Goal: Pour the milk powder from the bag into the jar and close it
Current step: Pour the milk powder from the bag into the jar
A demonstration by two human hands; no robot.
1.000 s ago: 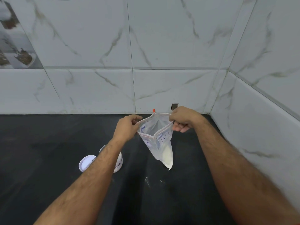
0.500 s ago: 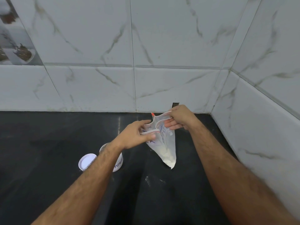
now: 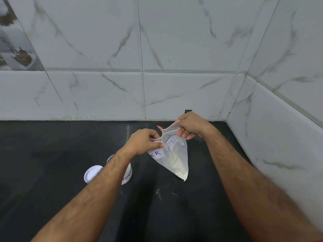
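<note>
— Hands? Where's the bag?
— Your left hand [image 3: 142, 141] and right hand [image 3: 191, 125] each pinch the bag [image 3: 176, 159] by its top edge, holding it above the counter [image 3: 52, 154].
— Jar?
— The jar [image 3: 127, 175] is mostly hidden behind your left forearm; the lid [image 3: 91, 173] lies beside it.

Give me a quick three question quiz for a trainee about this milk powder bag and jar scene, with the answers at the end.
1. True or false: the lid is screwed onto the jar.
2. Which hand grips the bag at its top edge? A) only the left hand B) only the right hand C) both
3. Fill in: the powder sits at the ___ of the bag.

Key:
1. False; the lid lies on the black counter beside the jar.
2. C.
3. Bottom, in the lower corner.
</note>
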